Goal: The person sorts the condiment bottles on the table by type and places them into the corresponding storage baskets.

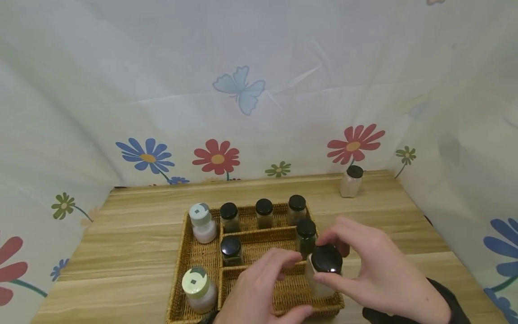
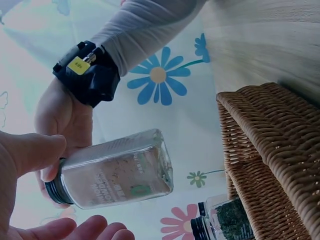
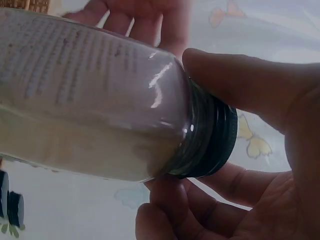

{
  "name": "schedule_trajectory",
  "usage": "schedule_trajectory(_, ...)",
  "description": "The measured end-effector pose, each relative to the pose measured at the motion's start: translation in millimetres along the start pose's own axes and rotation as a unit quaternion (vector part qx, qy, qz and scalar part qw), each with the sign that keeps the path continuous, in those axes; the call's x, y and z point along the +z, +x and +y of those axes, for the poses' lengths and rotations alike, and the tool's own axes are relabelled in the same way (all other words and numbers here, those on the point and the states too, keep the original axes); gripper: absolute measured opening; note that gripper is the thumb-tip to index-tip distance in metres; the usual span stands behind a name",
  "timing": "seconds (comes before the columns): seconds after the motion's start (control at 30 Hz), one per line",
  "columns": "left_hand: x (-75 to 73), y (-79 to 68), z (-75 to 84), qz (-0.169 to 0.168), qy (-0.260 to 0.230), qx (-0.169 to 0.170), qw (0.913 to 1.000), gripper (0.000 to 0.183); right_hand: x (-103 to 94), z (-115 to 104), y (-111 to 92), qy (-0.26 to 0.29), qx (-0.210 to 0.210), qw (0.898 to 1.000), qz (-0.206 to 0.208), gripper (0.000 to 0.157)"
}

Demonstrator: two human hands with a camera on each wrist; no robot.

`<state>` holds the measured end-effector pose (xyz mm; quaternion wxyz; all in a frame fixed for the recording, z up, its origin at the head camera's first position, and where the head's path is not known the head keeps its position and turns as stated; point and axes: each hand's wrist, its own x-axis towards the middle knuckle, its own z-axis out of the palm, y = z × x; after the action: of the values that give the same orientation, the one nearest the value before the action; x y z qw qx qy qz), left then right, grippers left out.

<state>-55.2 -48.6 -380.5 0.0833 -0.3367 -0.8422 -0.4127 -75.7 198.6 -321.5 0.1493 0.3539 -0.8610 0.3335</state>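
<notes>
A square glass jar with a black lid and pale powder inside hangs above the front right compartment of a wicker basket. My right hand grips it near the lid, thumb on one side and fingers on the other. The left hand is held to the left of the jar, fingers loosely bent and apart from the thumb. In the left wrist view a gap shows between that hand and the jar. Powder and printed text show through the jar in the right wrist view.
Several black-lidded jars stand in the basket, including one with dark green contents. In its left column are a white-lidded jar and a green-lidded jar. Another black-lidded jar stands on the table at the back right.
</notes>
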Motion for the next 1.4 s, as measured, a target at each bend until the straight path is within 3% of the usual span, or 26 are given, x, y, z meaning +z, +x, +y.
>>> schedule_trajectory(0.27, 1.7, -3.9, -0.9, -0.005, -0.033, -0.005, 0.9994, 0.068, 14.7, -14.4, -1.5, 0.057, 0.070, 0.993, -0.081, 0.036)
schedule_trajectory(0.4, 2.4, -5.7, -2.1, -0.008, -0.054, -0.015, 0.9984, 0.063, 21.6, -18.0, -1.5, 0.091, 0.086, 0.987, -0.099, 0.036)
schedule_trajectory(0.73, 4.9, -5.9, -9.9, -0.003, -0.062, 0.021, 0.9978, 0.060, 32.4, -19.2, 0.8, 0.114, 0.096, 0.983, -0.109, 0.039)
schedule_trajectory(1.0, 0.9, -4.9, -9.3, -0.020, -0.104, -0.010, 0.9943, 0.062, 36.5, -19.0, 0.3, 0.136, 0.118, 0.976, -0.124, 0.040)
schedule_trajectory(1.17, 0.8, -5.8, -10.8, -0.016, -0.115, -0.012, 0.9932, 0.058, 37.3, -18.6, 0.7, 0.146, 0.140, 0.969, -0.140, 0.041)
schedule_trajectory(1.4, 1.0, -6.4, -12.9, -0.015, -0.124, -0.009, 0.9922, 0.056, 38.9, -18.9, 0.2, 0.128, 0.143, 0.971, -0.139, 0.042)
